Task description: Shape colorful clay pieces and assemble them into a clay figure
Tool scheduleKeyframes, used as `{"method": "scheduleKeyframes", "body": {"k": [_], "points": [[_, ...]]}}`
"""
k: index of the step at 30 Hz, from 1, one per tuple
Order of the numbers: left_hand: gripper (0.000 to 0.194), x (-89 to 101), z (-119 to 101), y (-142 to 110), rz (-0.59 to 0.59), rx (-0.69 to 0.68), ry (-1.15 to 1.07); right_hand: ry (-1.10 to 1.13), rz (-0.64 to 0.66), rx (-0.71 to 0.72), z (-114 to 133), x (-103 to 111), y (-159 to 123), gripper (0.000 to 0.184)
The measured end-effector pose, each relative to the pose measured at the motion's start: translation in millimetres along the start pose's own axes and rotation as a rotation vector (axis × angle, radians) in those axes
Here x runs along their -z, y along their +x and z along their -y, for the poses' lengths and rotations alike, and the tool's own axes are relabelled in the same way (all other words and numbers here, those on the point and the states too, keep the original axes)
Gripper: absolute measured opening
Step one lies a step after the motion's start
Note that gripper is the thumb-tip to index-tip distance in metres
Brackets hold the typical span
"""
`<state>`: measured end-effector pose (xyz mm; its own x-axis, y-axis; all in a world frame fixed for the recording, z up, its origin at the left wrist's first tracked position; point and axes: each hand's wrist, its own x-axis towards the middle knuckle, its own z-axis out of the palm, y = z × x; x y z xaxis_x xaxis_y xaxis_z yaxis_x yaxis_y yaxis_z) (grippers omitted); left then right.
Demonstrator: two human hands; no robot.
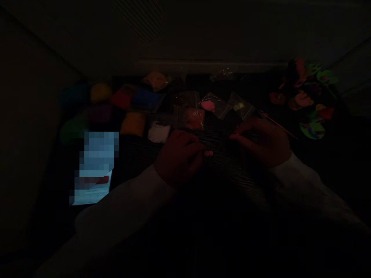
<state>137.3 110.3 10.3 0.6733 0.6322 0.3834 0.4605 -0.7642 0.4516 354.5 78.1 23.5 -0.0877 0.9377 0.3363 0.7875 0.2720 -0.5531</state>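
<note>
The scene is very dark. My left hand (182, 154) is closed in a pinch, and a small pink piece with two round lobes (209, 153) shows at its fingertips. It looks like modelling clay. To the right, my right hand (261, 141) has thumb and forefinger pressed together around a tiny reddish bit (237, 134), too small and dim to name. The two hands are apart, both above a dark ridged surface (232, 170). Just beyond my left hand lie a bag of white clay (159, 132) and a bag of orange-red clay (194, 117).
A lit phone screen (97, 170), partly pixelated, lies at left. Bags of coloured clay, including yellow (100, 92), orange (132, 123) and pink (208, 105), spread across the back. Colourful small figures (313, 129) cluster at right, near a thin pink stick (279, 125).
</note>
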Motion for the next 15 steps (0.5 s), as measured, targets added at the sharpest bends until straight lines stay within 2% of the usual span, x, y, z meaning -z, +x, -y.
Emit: {"method": "scheduleKeyframes", "body": {"k": [3, 5, 10, 15], "points": [[0.017, 0.5, 0.6, -0.4, 0.004, 0.000, 0.001, -0.102, 0.169, 0.096, -3.8, -7.0, -0.2, 0.014], [0.017, 0.6, 1.1, -0.3, -0.002, 0.003, 0.006, -0.216, 0.226, 0.133, -4.8, -12.0, -0.5, 0.017], [0.017, 0.1, 2.1, -0.3, -0.005, 0.003, 0.010, -0.427, 0.180, 0.168, -3.2, -19.3, -0.3, 0.027], [0.016, -0.5, 1.1, -0.1, -0.035, 0.005, 0.015, -0.438, 0.200, 0.199, -4.8, -22.4, -0.4, 0.023]]}}
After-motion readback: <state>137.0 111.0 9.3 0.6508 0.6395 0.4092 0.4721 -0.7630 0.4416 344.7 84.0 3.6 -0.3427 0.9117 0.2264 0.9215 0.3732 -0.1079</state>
